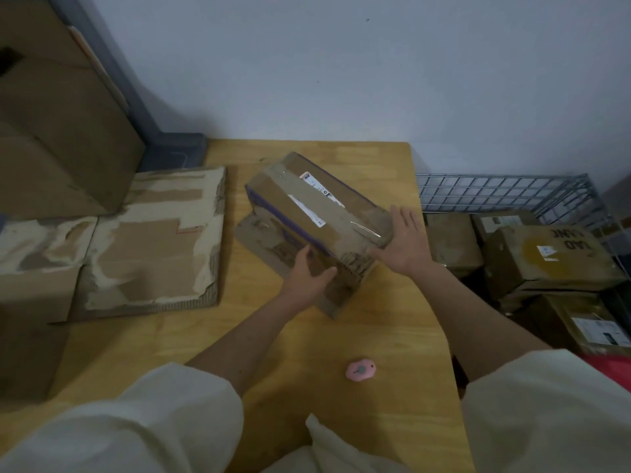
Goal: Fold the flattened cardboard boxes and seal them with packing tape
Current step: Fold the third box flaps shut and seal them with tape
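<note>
A long brown cardboard box [317, 206] lies slanted on the wooden table [386, 329], its upper face covered with clear tape and white labels, a purple stripe along one edge. A loose flap shows beneath its near side. My left hand [307, 274] grips the near side of the box. My right hand [403, 244] presses flat with fingers spread against the box's right end. A stack of flattened, torn cardboard [150, 247] lies on the table to the left. No tape roll is visible.
A small pink cutter [360, 370] lies on the table near me. Large cardboard boxes [58, 131] stand at the left. A wire basket [512, 189] at the right holds several taped boxes [546, 257]. A grey wall stands behind the table.
</note>
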